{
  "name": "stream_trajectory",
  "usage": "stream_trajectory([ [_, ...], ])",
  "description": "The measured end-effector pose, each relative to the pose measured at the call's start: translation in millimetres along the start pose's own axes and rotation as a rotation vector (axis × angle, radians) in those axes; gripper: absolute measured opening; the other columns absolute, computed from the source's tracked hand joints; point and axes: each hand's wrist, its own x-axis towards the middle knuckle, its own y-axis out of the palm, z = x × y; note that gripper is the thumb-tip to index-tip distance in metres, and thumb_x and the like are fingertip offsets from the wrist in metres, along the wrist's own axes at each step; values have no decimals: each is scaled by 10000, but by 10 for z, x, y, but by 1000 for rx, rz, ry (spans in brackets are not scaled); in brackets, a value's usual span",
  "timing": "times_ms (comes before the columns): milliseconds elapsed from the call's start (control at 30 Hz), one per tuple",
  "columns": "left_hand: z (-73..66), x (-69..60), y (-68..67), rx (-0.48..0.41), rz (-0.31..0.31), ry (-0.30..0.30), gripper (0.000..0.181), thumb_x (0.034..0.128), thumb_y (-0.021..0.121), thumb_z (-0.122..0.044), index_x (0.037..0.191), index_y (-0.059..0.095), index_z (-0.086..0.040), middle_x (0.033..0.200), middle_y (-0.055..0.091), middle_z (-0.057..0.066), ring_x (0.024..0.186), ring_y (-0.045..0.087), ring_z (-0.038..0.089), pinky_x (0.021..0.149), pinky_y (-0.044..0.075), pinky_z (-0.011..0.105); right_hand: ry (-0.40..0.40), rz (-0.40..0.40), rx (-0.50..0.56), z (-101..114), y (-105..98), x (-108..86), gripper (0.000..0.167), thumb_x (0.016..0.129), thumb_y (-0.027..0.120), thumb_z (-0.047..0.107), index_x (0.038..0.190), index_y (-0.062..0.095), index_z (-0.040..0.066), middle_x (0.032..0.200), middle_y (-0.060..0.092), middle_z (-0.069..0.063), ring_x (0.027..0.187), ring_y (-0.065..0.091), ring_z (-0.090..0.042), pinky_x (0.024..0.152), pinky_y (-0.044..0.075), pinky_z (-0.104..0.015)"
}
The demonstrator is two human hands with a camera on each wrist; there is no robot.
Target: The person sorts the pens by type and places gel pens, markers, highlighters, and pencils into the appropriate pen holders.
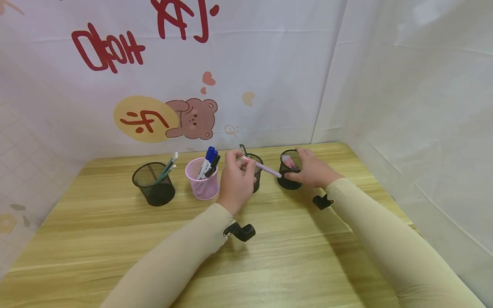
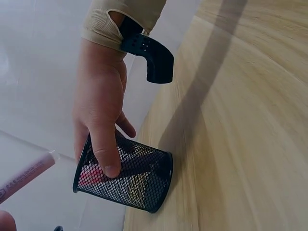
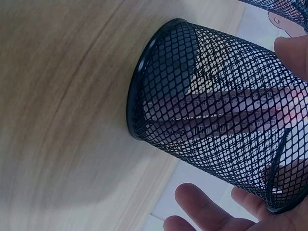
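My left hand (image 1: 236, 184) pinches a slim pale pink pen (image 1: 268, 170), which slants across toward the right-hand black mesh cup (image 1: 288, 183). The pen's far end is close to that cup in the head view; I cannot tell whether they touch. Around the same cup, my right hand (image 1: 316, 168) holds the side and rim, with the thumb spread across the mesh (image 2: 132, 180). Several pink pens (image 3: 211, 127) stand inside it, seen through the mesh. Another black mesh cup (image 1: 257, 182) is partly hidden behind my left hand, a dark item poking out of it.
A pink mesh cup (image 1: 204, 190) holds blue and black markers (image 1: 209, 160). Farther left, a black mesh cup (image 1: 159, 194) holds several green pencils (image 1: 167, 171). Behind the wooden table (image 1: 262, 256) hangs a white printed curtain (image 1: 269, 85), with another sheet along the right side.
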Motion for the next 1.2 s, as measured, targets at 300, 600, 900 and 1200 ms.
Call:
stream_trajectory([
  [300, 13, 72, 161, 12, -121, 76, 325, 1079, 584, -188, 1332, 434, -48, 1116, 772, 126, 614, 702, 186, 614, 601, 299, 2, -1, -12, 6, -12, -7, 1115, 921, 740, 549, 1656, 131, -26, 1681, 234, -308, 1470, 417, -527, 1175, 397, -662],
  [600, 2, 113, 320, -14, -186, 112, 298, 1070, 609, -179, 1290, 462, -42, 1089, 779, 129, 695, 706, 166, 583, 551, 253, 4, -3, -4, -2, -2, 4, 1106, 923, 745, 543, 1656, 141, -24, 1683, 236, -305, 1474, 412, -527, 1179, 392, -660],
  [900, 21, 158, 442, 30, -197, 121, 301, 1061, 628, -192, 1284, 492, -44, 1143, 779, 107, 702, 669, 158, 587, 490, 224, -5, -21, 7, -18, 19, 13, 1103, 918, 753, 537, 1650, 156, -33, 1677, 245, -315, 1489, 388, -524, 1186, 386, -658],
  [1200, 27, 174, 512, 165, -213, 128, 306, 1044, 659, -232, 1285, 540, -86, 1189, 789, 76, 588, 557, 108, 540, 413, 248, -6, -17, 9, -32, 27, 28, 1098, 919, 754, 525, 1650, 153, -31, 1679, 240, -317, 1486, 389, -527, 1179, 389, -663],
])
